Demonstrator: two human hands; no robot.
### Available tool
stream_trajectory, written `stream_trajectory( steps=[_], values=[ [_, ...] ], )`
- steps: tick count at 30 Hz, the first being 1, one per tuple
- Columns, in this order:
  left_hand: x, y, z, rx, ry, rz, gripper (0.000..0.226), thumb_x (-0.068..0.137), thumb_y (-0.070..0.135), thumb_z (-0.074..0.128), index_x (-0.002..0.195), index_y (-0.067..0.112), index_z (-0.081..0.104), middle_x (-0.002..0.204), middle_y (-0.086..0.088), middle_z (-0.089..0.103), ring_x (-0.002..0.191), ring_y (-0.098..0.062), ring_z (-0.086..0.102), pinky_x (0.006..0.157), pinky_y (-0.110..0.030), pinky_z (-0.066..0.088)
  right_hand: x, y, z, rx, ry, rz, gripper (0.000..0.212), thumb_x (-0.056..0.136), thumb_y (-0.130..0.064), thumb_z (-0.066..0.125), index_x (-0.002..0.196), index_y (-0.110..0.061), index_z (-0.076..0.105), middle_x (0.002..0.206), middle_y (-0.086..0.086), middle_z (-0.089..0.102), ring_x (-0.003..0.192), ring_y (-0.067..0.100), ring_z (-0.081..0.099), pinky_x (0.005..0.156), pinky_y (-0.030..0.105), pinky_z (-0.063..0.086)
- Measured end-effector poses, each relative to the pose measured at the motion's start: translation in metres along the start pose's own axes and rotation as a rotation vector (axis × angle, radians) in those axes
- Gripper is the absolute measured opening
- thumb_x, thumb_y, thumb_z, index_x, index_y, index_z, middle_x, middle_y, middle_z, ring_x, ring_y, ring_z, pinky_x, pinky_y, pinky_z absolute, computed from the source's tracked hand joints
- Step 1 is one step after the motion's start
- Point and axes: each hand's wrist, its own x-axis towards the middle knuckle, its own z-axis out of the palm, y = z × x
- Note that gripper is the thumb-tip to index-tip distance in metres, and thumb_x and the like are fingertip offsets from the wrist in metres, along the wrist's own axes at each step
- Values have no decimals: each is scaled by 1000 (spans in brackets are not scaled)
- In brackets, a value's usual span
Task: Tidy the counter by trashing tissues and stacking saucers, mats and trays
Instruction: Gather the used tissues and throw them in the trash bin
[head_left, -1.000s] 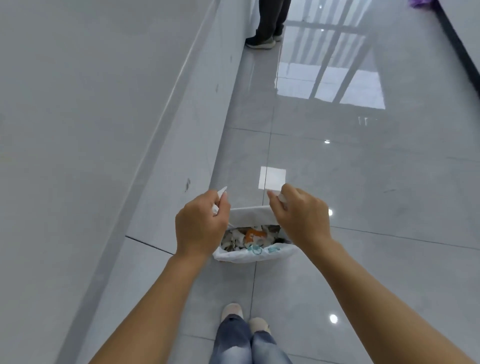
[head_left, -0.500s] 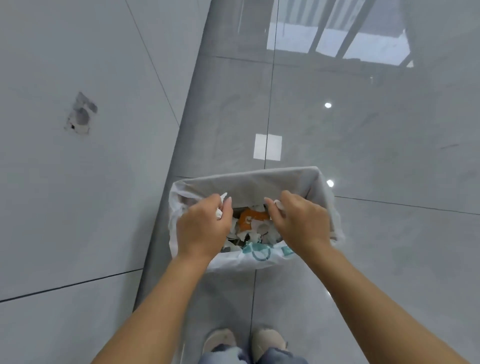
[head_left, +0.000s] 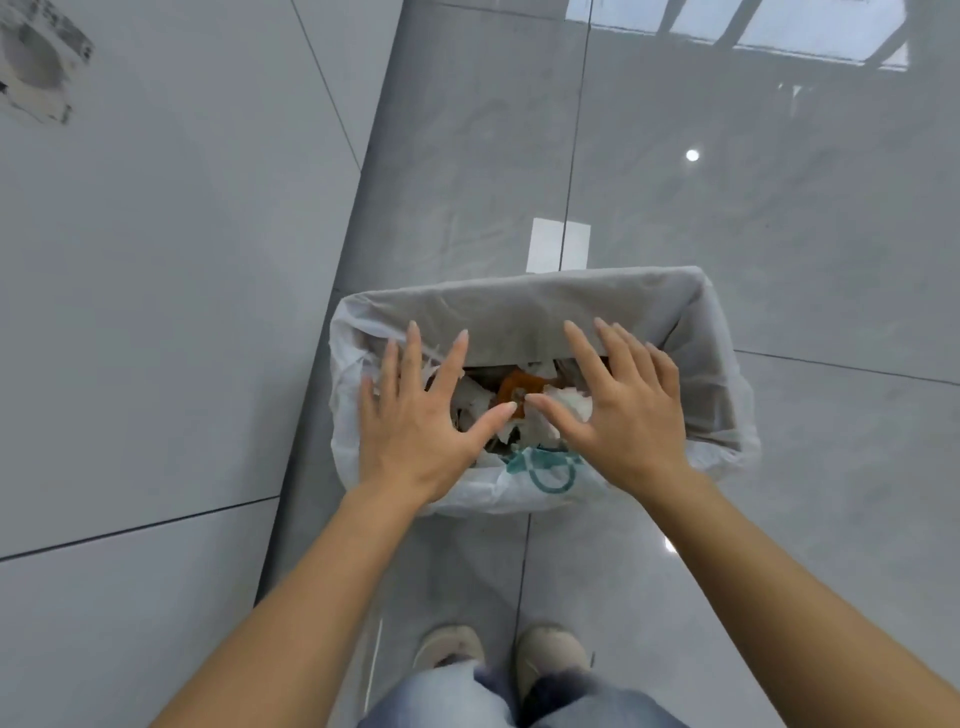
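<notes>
Landmark: a lined waste bin (head_left: 524, 306) standing on the glossy grey floor (head_left: 779, 234), just beside the tiled wall (head_left: 156, 260); every place below is given relative to this bin.

Left hand: the left hand (head_left: 415, 431) hovers palm-down over the bin's wall-side half, fingers (head_left: 413, 358) spread wide apart, holding nothing.

Right hand: the right hand (head_left: 618, 415) hovers palm-down over the bin's other half, fingers (head_left: 615, 353) likewise fanned apart and empty; the two thumb tips nearly meet above the bin's middle.

Tissues: crumpled white tissues (head_left: 569, 408) lie inside the bin among mixed rubbish, directly below the splayed fingers, next to an orange scrap (head_left: 519, 387). Which pieces are newest cannot be told.

Bin liner: a white plastic liner (head_left: 727, 431) folds over the bin's rim; teal print (head_left: 545, 470) shows on the near edge, toward the person's shoes (head_left: 553, 657).

Key relation: the tissues sit straight beneath both palms and inside the rim, neither hand clearly nearer. The bin's long axis runs from the wall side outward, across the person's stance, so both hands fit over the opening side by side.

Step in hand (judgement): the trashing part appears done, as nothing is gripped.

Next move (judgement): lifting both hands clear of the bin and turning toward the counter, which is out of view, for saucers, mats and trays.
</notes>
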Motion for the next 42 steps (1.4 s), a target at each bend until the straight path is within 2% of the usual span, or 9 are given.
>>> stream_trajectory(
  steps=[3,7,12,17,21,24,29,34,42],
  values=[
    [-25,11,-33,-20,97,74,82,71,78,16,143,42,0,157,-2,-6,143,-20,-11,114,-39,-5,-7,-6,-47,1,-8,6,79,79,-71,28,144,-27,22,152,13,26,141,26,18,111,39,4],
    [-62,36,-92,-2,185,73,79,74,75,20,144,40,4,157,-4,1,144,-23,-4,112,-39,-6,-16,-15,-126,-1,3,23,81,79,-73,23,146,-29,11,155,13,13,143,24,5,113,36,-8],
    [-115,71,-176,-17,177,65,79,75,75,18,144,39,2,157,-4,1,144,-22,-3,113,-38,-6,-34,-35,-226,-4,15,27,81,80,-71,28,146,-30,5,156,12,10,143,24,3,113,40,-6],
    [-167,107,-268,-63,243,85,77,76,73,20,141,41,-4,157,-2,2,144,-20,-3,114,-36,-4,-50,-57,-330,28,72,18,78,82,-68,31,146,-30,9,155,12,13,143,22,6,113,37,-6],
    [-198,127,-333,-53,325,103,81,74,78,11,143,39,-2,157,-2,2,144,-19,-3,113,-34,-6,-53,-76,-400,50,136,-21,78,82,-69,28,146,-30,5,155,11,12,142,22,3,113,37,-6],
    [-208,138,-358,-35,365,101,81,74,78,7,144,37,0,157,-3,8,144,-20,1,112,-35,-8,-54,-86,-427,54,145,-38,78,82,-69,27,146,-32,2,156,10,10,143,21,2,113,40,-5],
    [-238,150,-395,-1,463,106,79,79,74,13,145,32,11,154,-7,19,143,-25,11,113,-40,-1,-59,-109,-468,37,172,-117,78,82,-69,30,146,-31,5,155,11,12,142,20,4,113,39,-7],
    [-282,138,-426,20,585,2,77,82,72,14,145,28,19,152,-10,25,141,-28,18,113,-45,7,-67,-143,-493,41,170,-248,80,82,-70,31,146,-34,0,156,9,9,143,20,1,114,38,-9],
    [-392,54,-469,84,777,-394,74,83,69,22,145,32,10,154,-9,19,143,-27,11,114,-41,-1,-84,-244,-528,146,188,-552,78,81,-71,24,146,-32,5,155,10,12,142,21,4,113,41,-6]
  ],
)
